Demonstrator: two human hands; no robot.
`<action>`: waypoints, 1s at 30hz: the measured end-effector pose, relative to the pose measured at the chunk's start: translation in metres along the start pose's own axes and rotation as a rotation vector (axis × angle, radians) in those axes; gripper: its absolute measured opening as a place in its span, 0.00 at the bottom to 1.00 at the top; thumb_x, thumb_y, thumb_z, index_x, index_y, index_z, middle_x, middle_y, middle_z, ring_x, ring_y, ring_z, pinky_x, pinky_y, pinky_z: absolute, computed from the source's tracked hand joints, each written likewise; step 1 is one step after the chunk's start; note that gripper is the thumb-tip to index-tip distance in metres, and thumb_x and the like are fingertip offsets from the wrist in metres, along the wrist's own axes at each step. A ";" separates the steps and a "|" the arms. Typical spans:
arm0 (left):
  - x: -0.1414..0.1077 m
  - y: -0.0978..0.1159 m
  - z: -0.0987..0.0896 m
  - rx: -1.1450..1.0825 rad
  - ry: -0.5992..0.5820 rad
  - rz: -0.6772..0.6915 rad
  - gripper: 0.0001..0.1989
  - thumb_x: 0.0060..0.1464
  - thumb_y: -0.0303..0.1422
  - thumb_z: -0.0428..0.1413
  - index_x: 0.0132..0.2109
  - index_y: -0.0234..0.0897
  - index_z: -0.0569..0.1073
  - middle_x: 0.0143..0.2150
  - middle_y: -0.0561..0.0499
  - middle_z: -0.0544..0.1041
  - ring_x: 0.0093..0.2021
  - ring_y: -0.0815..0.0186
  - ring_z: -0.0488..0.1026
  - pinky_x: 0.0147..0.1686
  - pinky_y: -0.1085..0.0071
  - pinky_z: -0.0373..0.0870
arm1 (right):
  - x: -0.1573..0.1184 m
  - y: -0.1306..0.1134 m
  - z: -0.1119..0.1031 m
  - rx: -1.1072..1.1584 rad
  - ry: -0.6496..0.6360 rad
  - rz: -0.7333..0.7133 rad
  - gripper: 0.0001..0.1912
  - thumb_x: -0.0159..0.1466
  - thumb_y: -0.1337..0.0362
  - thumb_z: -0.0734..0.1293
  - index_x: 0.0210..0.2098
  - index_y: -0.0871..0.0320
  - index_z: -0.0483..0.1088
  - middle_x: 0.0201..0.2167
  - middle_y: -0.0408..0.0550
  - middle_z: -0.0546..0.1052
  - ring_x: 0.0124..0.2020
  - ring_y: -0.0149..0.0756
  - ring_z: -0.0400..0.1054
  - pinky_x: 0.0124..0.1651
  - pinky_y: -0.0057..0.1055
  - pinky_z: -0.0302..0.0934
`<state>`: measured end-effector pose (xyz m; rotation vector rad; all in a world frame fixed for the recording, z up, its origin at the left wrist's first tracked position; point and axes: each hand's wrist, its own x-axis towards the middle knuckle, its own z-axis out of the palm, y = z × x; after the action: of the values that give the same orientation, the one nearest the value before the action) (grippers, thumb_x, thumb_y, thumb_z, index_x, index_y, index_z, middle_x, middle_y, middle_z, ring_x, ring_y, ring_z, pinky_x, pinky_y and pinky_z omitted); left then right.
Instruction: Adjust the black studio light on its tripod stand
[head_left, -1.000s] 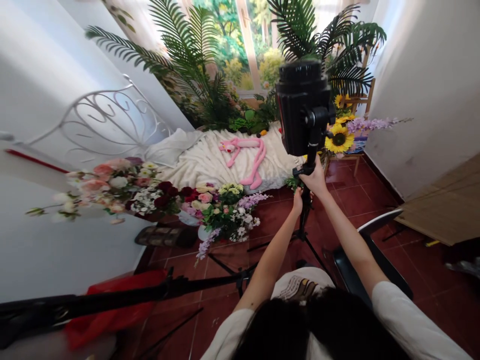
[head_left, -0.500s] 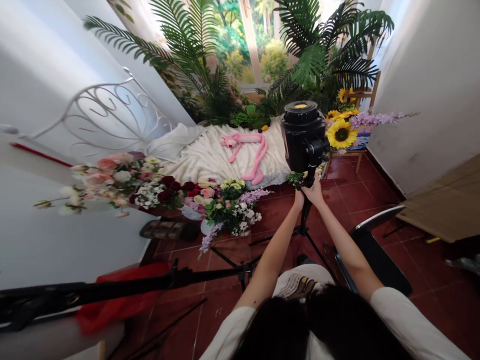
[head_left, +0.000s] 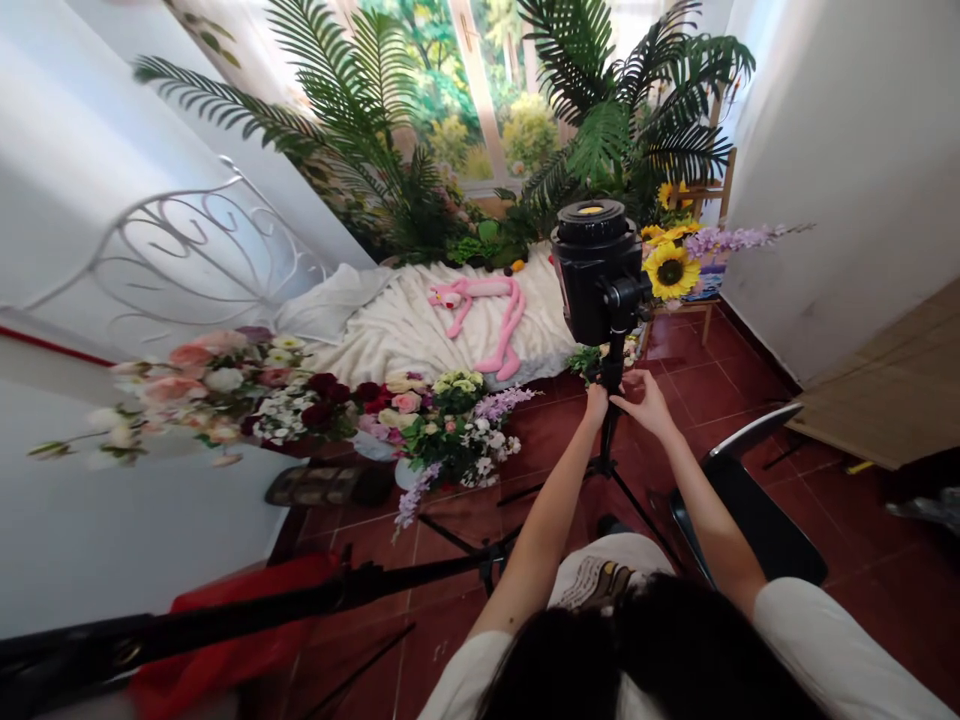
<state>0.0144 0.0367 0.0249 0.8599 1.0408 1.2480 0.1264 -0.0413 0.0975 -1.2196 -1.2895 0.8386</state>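
A black studio light (head_left: 589, 275) sits on top of a black light stand (head_left: 609, 432) in front of me. My left hand (head_left: 596, 402) is closed around the stand's upper pole, just below the light's bracket (head_left: 621, 310); part of its grip is hidden behind the pole. On the pole's other side, my right hand (head_left: 646, 402) has its thumb and fingers apart in a curve. Its thumb tip is at the pole; whether it touches cannot be made out.
Bouquets (head_left: 442, 425) and a white-draped bed (head_left: 382, 320) with a pink plush toy (head_left: 484, 290) lie ahead-left. A black boom pole (head_left: 285, 598) crosses low on the left. A black chair (head_left: 757, 525) stands right; sunflowers (head_left: 671, 270) are behind the light.
My right hand has come off the pole near the bracket, moved slightly lower, and its fingers have spread. My left hand still grips the stand. The view has shifted slightly.
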 end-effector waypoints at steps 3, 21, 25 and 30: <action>0.001 0.000 0.001 0.028 -0.062 0.029 0.12 0.54 0.30 0.54 0.23 0.39 0.68 0.22 0.52 0.72 0.24 0.68 0.68 0.32 0.71 0.69 | -0.018 0.012 -0.011 -0.071 0.020 0.004 0.26 0.46 0.54 0.83 0.37 0.52 0.69 0.37 0.47 0.75 0.40 0.43 0.67 0.47 0.36 0.65; 0.000 0.008 0.003 0.111 0.034 -0.055 0.15 0.53 0.20 0.54 0.21 0.37 0.66 0.20 0.55 0.68 0.23 0.72 0.59 0.31 0.73 0.62 | -0.045 0.030 0.055 1.072 0.061 0.659 0.28 0.76 0.52 0.53 0.22 0.52 0.38 0.13 0.34 0.41 0.16 0.30 0.34 0.17 0.26 0.41; -0.002 0.014 0.007 0.134 0.033 -0.070 0.16 0.54 0.18 0.52 0.21 0.36 0.66 0.19 0.54 0.68 0.23 0.72 0.59 0.32 0.72 0.62 | -0.042 0.021 0.049 1.353 0.104 0.686 0.26 0.75 0.65 0.54 0.23 0.54 0.37 0.15 0.36 0.41 0.17 0.30 0.34 0.19 0.25 0.44; -0.014 0.006 -0.005 0.049 0.053 -0.042 0.16 0.63 0.31 0.52 0.26 0.35 0.71 0.25 0.48 0.76 0.30 0.66 0.71 0.41 0.68 0.71 | -0.054 0.018 0.055 1.454 0.175 0.606 0.23 0.74 0.66 0.55 0.24 0.54 0.42 0.17 0.36 0.44 0.19 0.31 0.38 0.21 0.24 0.46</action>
<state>0.0082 0.0235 0.0306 0.8421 1.1304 1.2200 0.0677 -0.0789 0.0604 -0.3971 0.0741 1.6128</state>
